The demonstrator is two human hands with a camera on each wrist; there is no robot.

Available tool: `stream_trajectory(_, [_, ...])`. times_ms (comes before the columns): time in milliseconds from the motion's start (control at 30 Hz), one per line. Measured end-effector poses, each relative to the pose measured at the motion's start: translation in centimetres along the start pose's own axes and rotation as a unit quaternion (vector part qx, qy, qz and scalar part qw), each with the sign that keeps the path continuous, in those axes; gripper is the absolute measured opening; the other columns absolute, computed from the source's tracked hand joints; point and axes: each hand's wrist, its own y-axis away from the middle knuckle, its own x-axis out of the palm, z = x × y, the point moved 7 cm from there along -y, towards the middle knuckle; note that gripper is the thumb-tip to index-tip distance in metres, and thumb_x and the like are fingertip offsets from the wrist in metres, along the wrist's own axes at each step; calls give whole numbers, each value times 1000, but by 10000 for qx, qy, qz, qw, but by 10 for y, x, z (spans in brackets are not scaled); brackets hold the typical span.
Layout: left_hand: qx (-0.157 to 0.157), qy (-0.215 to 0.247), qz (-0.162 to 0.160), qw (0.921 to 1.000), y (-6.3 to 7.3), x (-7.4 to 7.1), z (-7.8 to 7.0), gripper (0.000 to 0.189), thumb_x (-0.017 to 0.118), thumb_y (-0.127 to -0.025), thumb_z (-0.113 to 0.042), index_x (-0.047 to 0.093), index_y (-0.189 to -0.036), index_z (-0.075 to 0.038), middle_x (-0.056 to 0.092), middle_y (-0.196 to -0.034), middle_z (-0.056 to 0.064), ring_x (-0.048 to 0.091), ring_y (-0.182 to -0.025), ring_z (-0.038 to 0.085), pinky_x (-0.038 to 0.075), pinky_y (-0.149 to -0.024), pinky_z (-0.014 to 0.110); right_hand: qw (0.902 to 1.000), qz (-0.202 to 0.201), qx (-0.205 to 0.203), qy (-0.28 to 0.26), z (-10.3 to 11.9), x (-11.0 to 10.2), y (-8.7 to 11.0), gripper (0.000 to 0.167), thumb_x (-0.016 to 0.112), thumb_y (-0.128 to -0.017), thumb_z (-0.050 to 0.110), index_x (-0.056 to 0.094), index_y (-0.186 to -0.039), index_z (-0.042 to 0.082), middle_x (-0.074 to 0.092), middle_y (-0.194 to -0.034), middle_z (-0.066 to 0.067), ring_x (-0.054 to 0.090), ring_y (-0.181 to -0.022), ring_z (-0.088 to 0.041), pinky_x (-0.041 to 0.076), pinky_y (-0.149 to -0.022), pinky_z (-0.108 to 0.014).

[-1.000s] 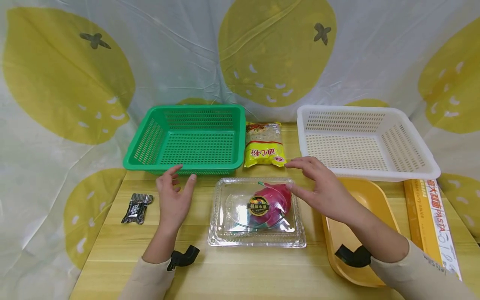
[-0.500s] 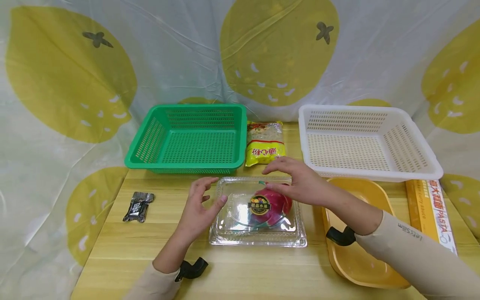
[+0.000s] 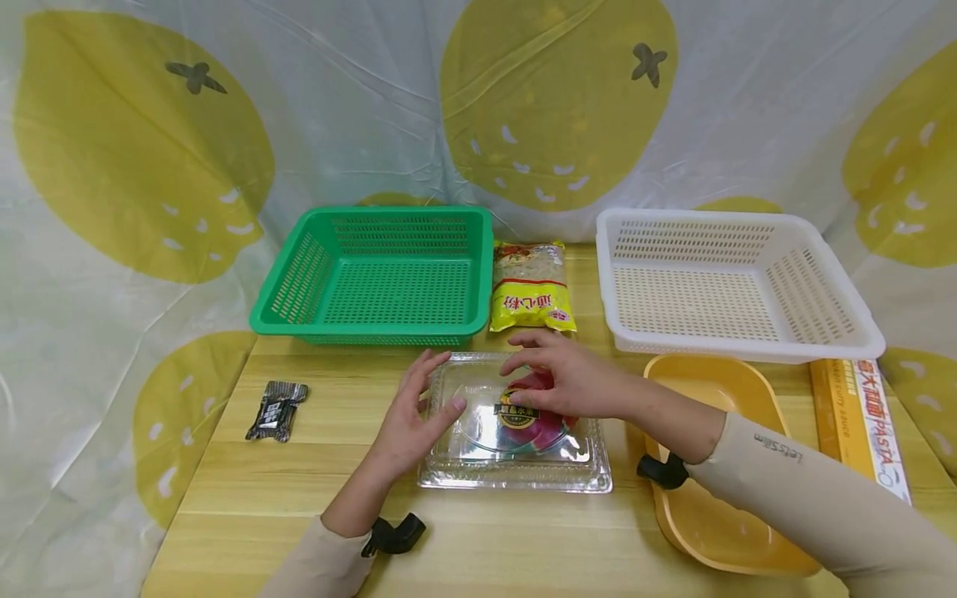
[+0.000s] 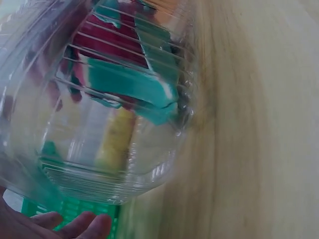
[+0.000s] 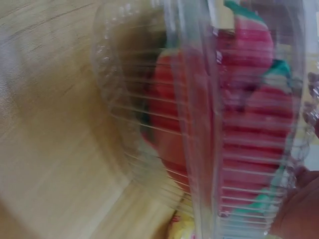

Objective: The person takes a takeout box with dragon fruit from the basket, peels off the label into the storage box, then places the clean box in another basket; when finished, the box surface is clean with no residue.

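Note:
A clear plastic clamshell box (image 3: 471, 472) sits on the table with a pink dragon fruit (image 3: 544, 430) inside; a round black-and-gold label (image 3: 516, 413) marks its lid. In the head view my left hand (image 3: 404, 425) is at the box's left side, thumb over the lid's edge, fingers apart. My right hand (image 3: 579, 379) hovers over the right part of the lid with bent fingers, hiding some of the fruit. Whether its fingertips touch the lid I cannot tell. The fruit's green-tipped scales (image 4: 129, 84) show through the wall in the left wrist view.
Behind the box stand a green basket (image 3: 374, 330), a yellow bag of pasta (image 3: 529, 291) and a white basket (image 3: 736, 345). An orange tray (image 3: 736, 544) and a long pasta box (image 3: 852, 415) lie at the right. A small black wrapped packet (image 3: 277, 411) lies at the left.
My left hand has moved right, from beside the box to its left edge. My right hand has moved left over the lid. The box stays put.

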Motion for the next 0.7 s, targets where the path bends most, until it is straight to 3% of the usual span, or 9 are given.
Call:
stream_trajectory(167, [-90,46,263,9996,0,5,4,64,70,-95,-26,42,-153,-27,14,-170,20,19,-153,52,28,-113,75,9997,146,17,206,-2,7,-2,31,78,-89,41,74,-117,27,54,-150,-8,49,-141,-32,40,-115,-57])
stream_trajectory(333, [-98,74,334,9994,-1,6,7,61,70,-95,-23,45,-150,-24,15,-170,20,17,-154,52,23,-112,77,9991,245,-15,336,-3,10,-3,26,76,-92,41,74,-113,26,56,-150,-10,49,-141,-32,35,-118,-60])
stream_trajectory(533, [-144,102,363,9992,-3,7,12,57,68,-96,-22,46,-149,-23,16,-170,19,16,-154,52,22,-112,78,9994,42,-8,350,-5,11,-4,17,78,-90,39,73,-103,29,60,-145,-9,53,-138,-30,40,-115,-54])
stream_trajectory(700, [-130,346,353,9987,-3,10,14,51,64,-99,-19,46,-147,-20,14,-170,20,12,-156,50,13,-116,77,9990,-143,163,379,-10,15,-3,11,77,-90,38,70,-95,32,61,-144,-6,55,-136,-28,40,-114,-55])
